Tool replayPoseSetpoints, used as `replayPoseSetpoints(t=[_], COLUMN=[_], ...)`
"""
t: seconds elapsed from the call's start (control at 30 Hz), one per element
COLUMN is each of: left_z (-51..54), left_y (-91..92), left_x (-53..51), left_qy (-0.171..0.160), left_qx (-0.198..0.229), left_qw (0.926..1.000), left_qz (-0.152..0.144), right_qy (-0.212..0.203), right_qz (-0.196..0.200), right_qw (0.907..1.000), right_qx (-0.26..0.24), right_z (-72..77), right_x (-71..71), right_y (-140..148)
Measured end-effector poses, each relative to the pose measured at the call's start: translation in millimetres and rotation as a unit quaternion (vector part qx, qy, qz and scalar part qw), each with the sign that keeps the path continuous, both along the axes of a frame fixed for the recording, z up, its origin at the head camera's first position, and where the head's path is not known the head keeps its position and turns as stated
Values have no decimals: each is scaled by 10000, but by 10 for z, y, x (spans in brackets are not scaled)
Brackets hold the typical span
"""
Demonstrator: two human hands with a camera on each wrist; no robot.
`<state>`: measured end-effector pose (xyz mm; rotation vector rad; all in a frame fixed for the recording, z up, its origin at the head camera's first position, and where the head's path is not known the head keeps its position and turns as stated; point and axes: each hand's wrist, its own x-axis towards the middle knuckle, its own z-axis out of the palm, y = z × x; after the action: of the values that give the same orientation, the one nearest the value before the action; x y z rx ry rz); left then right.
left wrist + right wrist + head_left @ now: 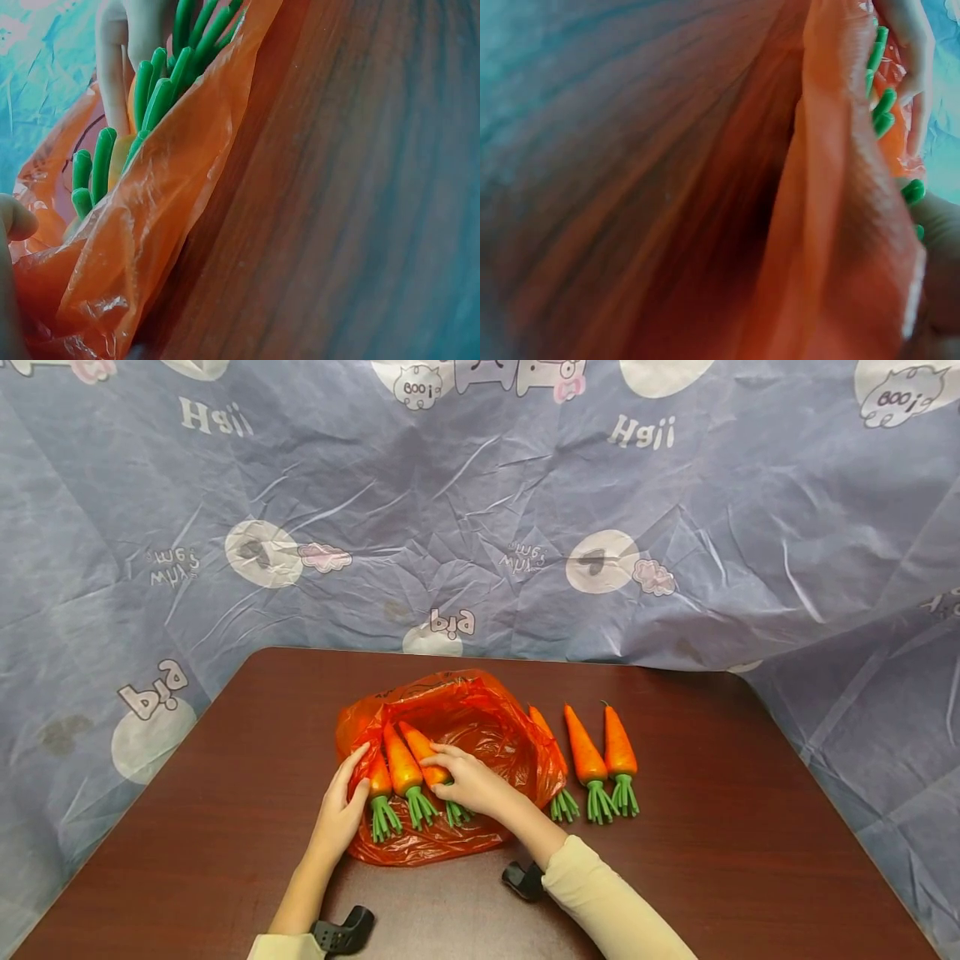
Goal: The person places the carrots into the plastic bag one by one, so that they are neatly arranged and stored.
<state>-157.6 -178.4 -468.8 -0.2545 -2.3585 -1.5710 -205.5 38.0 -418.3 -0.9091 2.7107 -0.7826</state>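
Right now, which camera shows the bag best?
The head view: nearly all the bag shows, including its open mouth. The left wrist shows part, close up; the right wrist, mostly a blurred strip.

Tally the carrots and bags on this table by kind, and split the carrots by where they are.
Carrots inside the bag: 3
Carrots beside the bag: 3, one partly hidden by it
Bags: 1
Total: 7

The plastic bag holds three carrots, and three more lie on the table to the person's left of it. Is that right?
Not quite: the three other carrots lie on the table to the person's right of the plastic bag, as the head view shows. The bag does hold three.
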Motion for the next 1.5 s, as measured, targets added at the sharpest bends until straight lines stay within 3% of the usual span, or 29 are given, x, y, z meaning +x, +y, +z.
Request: replayPoseSetpoints(t=[0.57, 1.0, 1.5], left_z=[4, 13, 3], left_y=[3, 15, 19], left_x=[8, 11, 19], left_qy=[-18, -87, -20], left_qx=[13, 63, 32], left_qw=[10000, 9999, 10000], left_qz=[34, 15, 51], right_qy=[-33, 10, 362], right_qz=[-164, -349, -309], right_qw=[9998, 9984, 9989], right_qx=[-116, 437, 28], right_z=[-99, -33, 102], right_x=[-124, -44, 113], right_y=[-126, -119, -18])
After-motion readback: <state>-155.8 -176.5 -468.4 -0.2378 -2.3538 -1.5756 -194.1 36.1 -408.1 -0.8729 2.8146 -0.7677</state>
